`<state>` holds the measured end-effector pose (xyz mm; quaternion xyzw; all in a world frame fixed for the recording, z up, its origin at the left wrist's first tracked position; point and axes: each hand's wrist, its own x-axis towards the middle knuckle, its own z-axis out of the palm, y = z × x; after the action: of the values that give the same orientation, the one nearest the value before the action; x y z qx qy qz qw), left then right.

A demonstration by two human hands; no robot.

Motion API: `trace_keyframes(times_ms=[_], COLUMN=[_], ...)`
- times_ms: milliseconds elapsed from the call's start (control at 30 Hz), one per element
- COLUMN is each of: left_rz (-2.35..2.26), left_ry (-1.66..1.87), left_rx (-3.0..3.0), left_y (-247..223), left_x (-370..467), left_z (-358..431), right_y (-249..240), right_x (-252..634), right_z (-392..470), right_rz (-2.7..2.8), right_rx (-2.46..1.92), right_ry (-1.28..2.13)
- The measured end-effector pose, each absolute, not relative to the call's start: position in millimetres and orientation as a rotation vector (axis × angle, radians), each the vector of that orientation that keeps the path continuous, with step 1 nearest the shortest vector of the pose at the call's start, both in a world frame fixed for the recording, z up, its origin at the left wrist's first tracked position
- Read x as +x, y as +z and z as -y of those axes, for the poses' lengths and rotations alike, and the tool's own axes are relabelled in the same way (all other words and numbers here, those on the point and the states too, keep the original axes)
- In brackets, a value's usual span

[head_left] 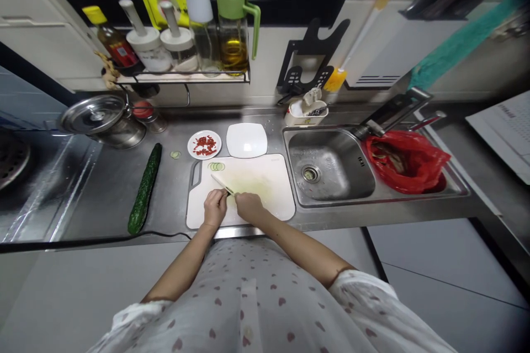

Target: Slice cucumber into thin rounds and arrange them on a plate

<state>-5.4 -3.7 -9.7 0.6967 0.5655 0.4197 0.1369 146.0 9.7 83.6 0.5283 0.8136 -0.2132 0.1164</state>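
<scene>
My right hand is closed round the handle of a kitchen knife, whose blade points up and left over the white cutting board. Beside the blade, my left hand has its fingers curled down at the board. A small dark bit shows at its fingertips; what they hold is mostly hidden. Thin cucumber slices lie overlapped near the board's top left. A wet, pale green stain spreads across its middle. A whole cucumber rests on the steel counter to the left.
Behind the board stand a plate of chopped red pieces and a white square plate. At right is a sink with a red plastic bag. A lidded pot stands far left, below a rack of condiments.
</scene>
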Motion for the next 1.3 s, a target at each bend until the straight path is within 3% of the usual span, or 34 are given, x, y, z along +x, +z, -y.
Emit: trace_keyframes(times_ms=[1300], left_rz=[-1.651], left_ry=[1.185], left_rx=[1.974], left_y=[-10.1], left_x=[-5.5], left_z=[3.6], right_y=[80.5], right_x=[145.9], right_z=[-23.3], right_rz=[-2.342], right_rx=[1.484], right_ry=[-0.653])
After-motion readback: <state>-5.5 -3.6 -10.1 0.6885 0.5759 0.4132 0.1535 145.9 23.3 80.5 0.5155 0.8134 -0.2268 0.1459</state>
